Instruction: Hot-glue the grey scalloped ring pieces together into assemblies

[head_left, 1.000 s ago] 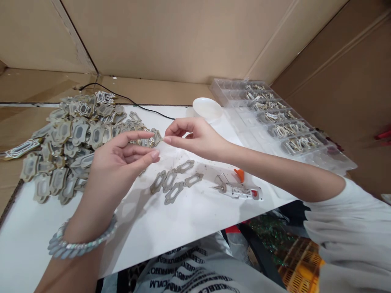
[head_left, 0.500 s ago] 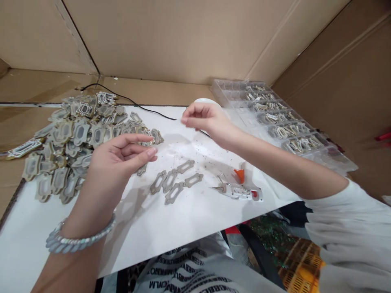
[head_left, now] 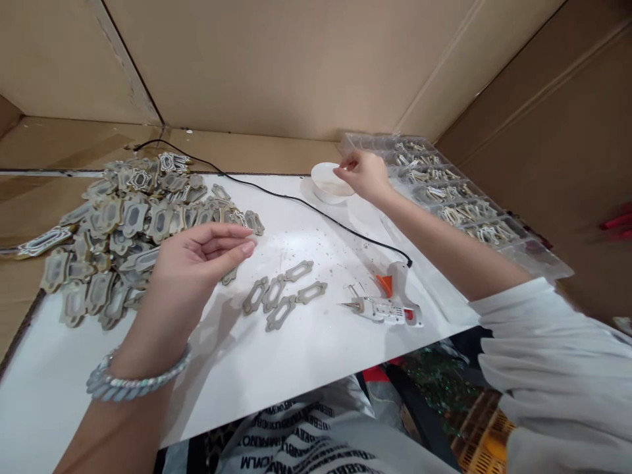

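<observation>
My left hand (head_left: 205, 260) hovers over the table in front of the pile of plates, thumb and fingers drawn together; anything at the fingertips is too small to make out. At the white bowl (head_left: 330, 192), my right hand (head_left: 366, 174) is at its right rim with fingertips pinched, and what they hold, if anything, does not show. Several flat grey frame-shaped plates (head_left: 281, 313) lie on the white board between the hands and my body. To their right rests a glue gun (head_left: 382, 309) on its side, nozzle pointing left.
A large heap of similar frame plates (head_left: 118, 224) covers the left side. A clear compartment box (head_left: 474, 209) with small metal-looking pieces stands at the right. The black cord (head_left: 276, 193) crosses the white board (head_left: 237, 382). Cardboard walls (head_left: 276, 66) enclose the back and right.
My right hand has moved right from above the table's middle to the white bowl, uncovering the bowl and cord. The left hand has barely moved.
</observation>
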`<action>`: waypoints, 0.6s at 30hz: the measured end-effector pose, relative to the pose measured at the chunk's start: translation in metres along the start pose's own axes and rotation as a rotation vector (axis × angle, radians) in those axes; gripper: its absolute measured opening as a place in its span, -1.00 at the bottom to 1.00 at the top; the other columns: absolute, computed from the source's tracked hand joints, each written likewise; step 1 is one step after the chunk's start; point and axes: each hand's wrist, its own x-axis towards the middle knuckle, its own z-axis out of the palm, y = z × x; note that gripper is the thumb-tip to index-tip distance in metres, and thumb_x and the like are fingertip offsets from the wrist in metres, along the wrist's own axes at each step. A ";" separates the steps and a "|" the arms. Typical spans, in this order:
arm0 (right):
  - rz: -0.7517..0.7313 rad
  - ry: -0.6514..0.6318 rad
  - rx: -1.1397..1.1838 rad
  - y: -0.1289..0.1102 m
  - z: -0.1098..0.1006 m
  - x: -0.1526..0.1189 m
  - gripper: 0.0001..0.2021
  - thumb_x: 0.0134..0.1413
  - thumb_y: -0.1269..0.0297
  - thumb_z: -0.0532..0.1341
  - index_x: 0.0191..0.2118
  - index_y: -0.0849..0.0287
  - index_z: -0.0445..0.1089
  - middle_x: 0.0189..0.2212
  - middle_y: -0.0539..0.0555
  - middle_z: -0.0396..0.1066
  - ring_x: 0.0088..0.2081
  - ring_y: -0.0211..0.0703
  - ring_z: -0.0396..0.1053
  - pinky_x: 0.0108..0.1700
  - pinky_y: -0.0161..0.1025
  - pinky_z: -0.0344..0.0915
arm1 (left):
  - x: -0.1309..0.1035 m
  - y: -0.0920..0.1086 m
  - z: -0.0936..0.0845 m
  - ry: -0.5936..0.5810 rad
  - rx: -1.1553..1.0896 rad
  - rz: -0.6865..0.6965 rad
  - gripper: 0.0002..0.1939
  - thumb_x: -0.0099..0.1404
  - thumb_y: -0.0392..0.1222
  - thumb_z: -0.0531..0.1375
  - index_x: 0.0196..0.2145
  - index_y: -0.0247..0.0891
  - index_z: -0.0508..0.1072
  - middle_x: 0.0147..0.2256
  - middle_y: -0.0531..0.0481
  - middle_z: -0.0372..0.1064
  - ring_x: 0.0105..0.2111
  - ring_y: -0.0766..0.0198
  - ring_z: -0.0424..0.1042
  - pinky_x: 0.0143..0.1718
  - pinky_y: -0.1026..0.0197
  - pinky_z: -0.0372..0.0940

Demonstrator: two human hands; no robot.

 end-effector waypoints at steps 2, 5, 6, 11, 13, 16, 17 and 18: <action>0.050 0.057 -0.029 -0.022 0.011 -0.008 -0.59 0.22 0.37 0.24 -0.65 0.16 0.21 -0.72 -0.17 0.11 -0.53 -0.39 0.07 -0.39 -0.25 -0.03 | 0.000 -0.001 0.000 -0.015 0.004 -0.006 -0.75 -0.13 -0.25 0.49 -0.41 -0.19 0.64 -0.44 0.03 0.58 -0.42 0.36 0.53 -0.35 0.42 0.42; 0.092 -0.091 0.034 -0.064 0.033 -0.025 -0.68 0.24 0.33 0.24 -0.56 0.22 0.37 -0.63 -0.11 0.27 -0.51 -0.35 0.16 -0.37 -0.26 0.05 | 0.000 -0.002 0.001 -0.031 -0.003 -0.021 -0.76 -0.14 -0.26 0.49 -0.43 -0.19 0.64 -0.46 0.04 0.58 -0.44 0.39 0.51 -0.39 0.45 0.38; 0.090 -0.169 0.126 -0.077 0.040 -0.031 -0.77 0.24 0.34 0.24 -0.46 0.24 0.43 -0.54 -0.07 0.38 -0.46 -0.33 0.23 -0.34 -0.28 0.10 | 0.000 -0.002 0.001 -0.031 -0.006 -0.027 -0.77 -0.14 -0.26 0.49 -0.43 -0.19 0.64 -0.46 0.04 0.57 -0.44 0.39 0.51 -0.39 0.45 0.38; 0.074 -0.287 0.426 -0.118 0.065 -0.050 -0.75 0.18 0.13 0.30 -0.33 0.26 0.45 -0.39 0.01 0.46 -0.36 -0.29 0.32 -0.27 -0.29 0.21 | -0.001 -0.001 0.002 -0.039 -0.013 -0.044 -0.76 -0.13 -0.24 0.49 -0.42 -0.21 0.63 -0.47 0.03 0.58 -0.45 0.38 0.50 -0.39 0.42 0.38; 0.073 -0.282 0.422 -0.121 0.070 -0.052 -0.76 0.18 0.15 0.30 -0.35 0.26 0.44 -0.43 -0.01 0.45 -0.38 -0.29 0.31 -0.28 -0.29 0.21 | -0.001 0.000 0.002 -0.059 -0.010 -0.037 -0.77 -0.13 -0.24 0.49 -0.42 -0.21 0.63 -0.48 0.02 0.58 -0.46 0.38 0.50 -0.41 0.42 0.36; 0.046 -0.263 0.352 -0.121 0.071 -0.051 -0.84 0.18 0.28 0.27 -0.39 0.25 0.44 -0.46 -0.02 0.44 -0.40 -0.30 0.31 -0.28 -0.29 0.19 | -0.002 0.000 0.003 -0.107 0.027 -0.037 -0.78 -0.10 -0.23 0.48 -0.41 -0.23 0.64 -0.48 0.01 0.58 -0.48 0.38 0.49 -0.44 0.43 0.34; 0.038 -0.260 0.326 -0.121 0.071 -0.050 -0.85 0.17 0.30 0.28 -0.40 0.24 0.44 -0.47 -0.03 0.44 -0.40 -0.30 0.31 -0.28 -0.29 0.18 | -0.002 0.000 0.003 -0.120 0.038 -0.042 -0.78 -0.10 -0.23 0.48 -0.41 -0.23 0.64 -0.48 0.00 0.58 -0.48 0.37 0.49 -0.44 0.42 0.34; 0.034 -0.260 0.303 -0.121 0.069 -0.050 -0.85 0.16 0.31 0.28 -0.41 0.24 0.44 -0.47 -0.03 0.43 -0.40 -0.30 0.30 -0.27 -0.29 0.18 | -0.002 0.000 0.003 -0.131 0.043 -0.050 -0.77 -0.10 -0.22 0.48 -0.41 -0.23 0.64 -0.47 -0.01 0.58 -0.47 0.36 0.50 -0.44 0.42 0.34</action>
